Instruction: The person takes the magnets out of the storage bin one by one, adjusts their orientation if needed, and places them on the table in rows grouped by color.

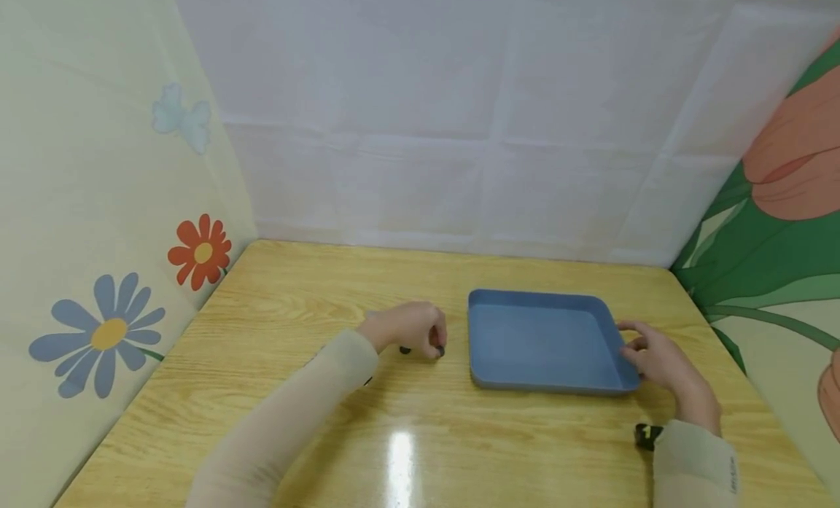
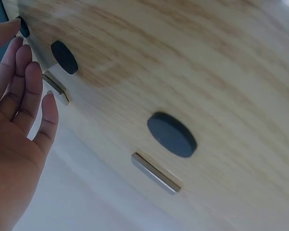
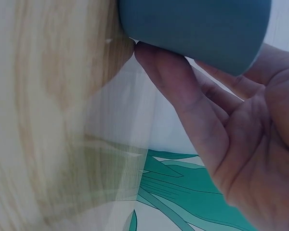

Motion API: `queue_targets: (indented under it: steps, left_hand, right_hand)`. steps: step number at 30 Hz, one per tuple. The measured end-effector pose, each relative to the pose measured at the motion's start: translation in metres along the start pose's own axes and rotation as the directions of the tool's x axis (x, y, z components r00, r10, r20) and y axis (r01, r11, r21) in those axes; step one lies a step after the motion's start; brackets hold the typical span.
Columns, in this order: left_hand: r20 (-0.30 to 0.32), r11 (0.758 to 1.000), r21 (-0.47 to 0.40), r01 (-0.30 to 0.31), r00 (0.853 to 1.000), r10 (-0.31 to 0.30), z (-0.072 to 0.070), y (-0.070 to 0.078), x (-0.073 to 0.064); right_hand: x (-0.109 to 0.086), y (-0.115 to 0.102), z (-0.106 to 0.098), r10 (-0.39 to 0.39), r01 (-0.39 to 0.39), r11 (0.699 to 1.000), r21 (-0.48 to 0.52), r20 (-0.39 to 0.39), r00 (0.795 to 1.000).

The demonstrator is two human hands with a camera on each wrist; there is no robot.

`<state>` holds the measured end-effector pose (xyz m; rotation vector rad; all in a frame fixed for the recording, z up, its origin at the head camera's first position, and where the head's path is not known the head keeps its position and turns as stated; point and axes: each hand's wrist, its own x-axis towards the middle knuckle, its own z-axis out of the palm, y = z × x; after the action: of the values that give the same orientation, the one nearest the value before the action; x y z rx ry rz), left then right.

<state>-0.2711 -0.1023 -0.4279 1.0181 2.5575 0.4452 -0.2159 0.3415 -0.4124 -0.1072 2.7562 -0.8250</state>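
My left hand [image 1: 412, 327] is low over the table, left of the tray. It pinches a small dark round disc [image 2: 23, 27] between thumb and fingertips. Another dark disc [image 2: 65, 57] lies close by, and a third disc [image 2: 172, 134] is farther back along the table. Beside them are two slim metallic bars, a nearer bar [image 2: 56, 87] and a farther bar [image 2: 155, 173]. A shallow blue rectangular tray [image 1: 545, 344] sits right of centre. At its right side, my right hand [image 1: 666, 362] grips the rim, fingertips against the outer wall [image 3: 192, 33].
The wood-grain table [image 1: 328, 282] meets a white cloth backdrop [image 1: 446, 129] at the back. Flower-printed sheets [image 1: 98, 202] stand on the left and right sides. A dark device [image 1: 646, 435] shows at the right wrist.
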Motion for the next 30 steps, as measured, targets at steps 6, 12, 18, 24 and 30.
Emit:
queue_targets:
  steps: [6,12,18,24,30]
  left_hand:
    - [-0.034,0.999,-0.029,-0.02,0.999,0.019,-0.007,-0.002,-0.002]
    - [-0.089,0.997,-0.073,-0.005,0.996,-0.002,-0.02,-0.003,-0.007]
    - [-0.122,0.995,-0.094,0.01,0.992,-0.022,-0.026,-0.01,-0.016]
    - [-0.158,0.993,-0.112,0.028,0.986,-0.046,-0.021,-0.023,-0.027]
    - [-0.196,0.981,-0.173,0.093,0.972,-0.127,-0.017,-0.029,-0.042]
  right_hand:
    - [0.0,0.0,-0.002,0.005,-0.005,1.0,0.001,0.003,1.0]
    - [0.001,0.001,-0.003,0.007,-0.007,1.0,0.004,0.006,1.0]
    - [0.002,0.001,-0.003,0.004,-0.004,1.0,-0.007,0.011,1.0]
    - [0.002,0.0,-0.003,0.009,-0.009,1.0,0.002,0.01,1.0]
    - [0.001,0.0,-0.005,0.018,-0.018,1.0,0.002,0.016,1.0]
